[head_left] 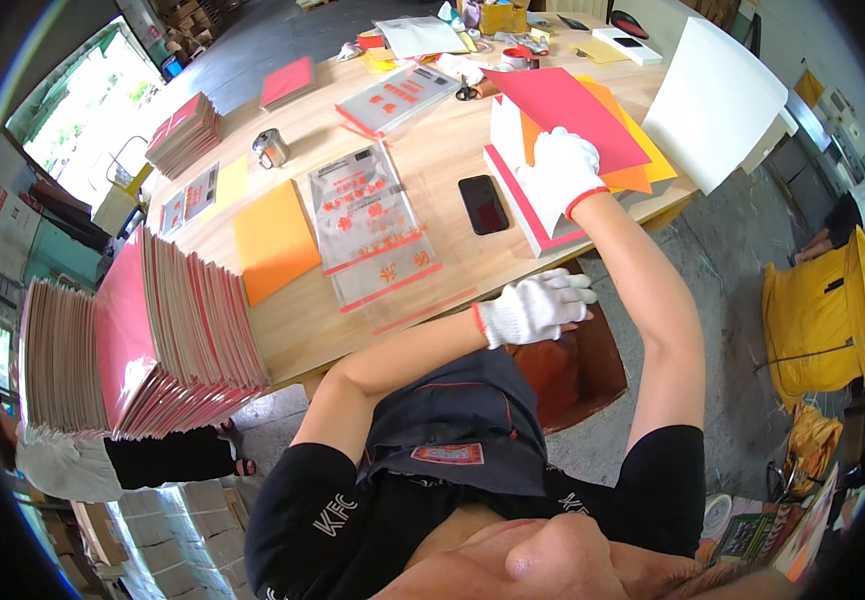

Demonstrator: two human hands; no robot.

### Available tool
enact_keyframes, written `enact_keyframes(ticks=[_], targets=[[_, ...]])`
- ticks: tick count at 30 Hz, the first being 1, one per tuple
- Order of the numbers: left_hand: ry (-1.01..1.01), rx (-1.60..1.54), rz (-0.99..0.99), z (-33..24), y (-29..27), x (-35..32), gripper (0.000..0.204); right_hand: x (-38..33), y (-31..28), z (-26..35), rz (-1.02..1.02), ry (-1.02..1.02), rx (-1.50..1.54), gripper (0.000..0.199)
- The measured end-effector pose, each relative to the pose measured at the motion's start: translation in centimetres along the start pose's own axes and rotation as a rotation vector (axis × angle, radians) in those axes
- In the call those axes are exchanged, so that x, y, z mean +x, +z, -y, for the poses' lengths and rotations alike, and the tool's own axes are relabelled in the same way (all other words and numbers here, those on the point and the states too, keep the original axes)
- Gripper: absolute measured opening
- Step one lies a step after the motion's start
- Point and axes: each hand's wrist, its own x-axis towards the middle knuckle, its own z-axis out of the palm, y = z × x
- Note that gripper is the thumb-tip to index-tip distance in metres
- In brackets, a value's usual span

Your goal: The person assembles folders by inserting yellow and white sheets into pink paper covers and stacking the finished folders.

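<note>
Lifting a stiff red sheet (562, 105) off the coloured stack (552, 215) at the worktop (432, 165) edge, the gloved right hand (562, 170) is closed on it. The left hand (532, 305), in knitted white cotton, hovers loosely open and empty by the edge. Glossy clear bags (372, 225) lie flat; a tall pile of packed sets (152, 340) suggests much is done, with loose sheets left.
</note>
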Motion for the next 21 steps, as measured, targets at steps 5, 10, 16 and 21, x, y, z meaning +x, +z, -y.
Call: enact_keyframes(ticks=[5, 10, 16, 21], targets=[[-0.229, 0.006, -0.061, -2.3, -2.6, -8.4, 0.03, -0.7, -3.9, -3.5, 0.222, -0.026, 0.213, 0.039], [-0.426, 0.011, -0.123, -4.2, -2.6, -15.0, 0.025, -2.1, -0.9, -7.9, 0.138, 0.124, 0.478, 0.038], [-0.526, 0.06, -0.136, -5.6, -1.9, -18.8, 0.024, -2.9, 0.8, -7.5, -0.052, -0.045, 0.248, 0.021], [-0.586, 0.062, -0.184, -6.5, -1.8, -21.1, 0.026, -2.7, -0.5, -7.7, 0.028, -0.01, 0.346, 0.021]])
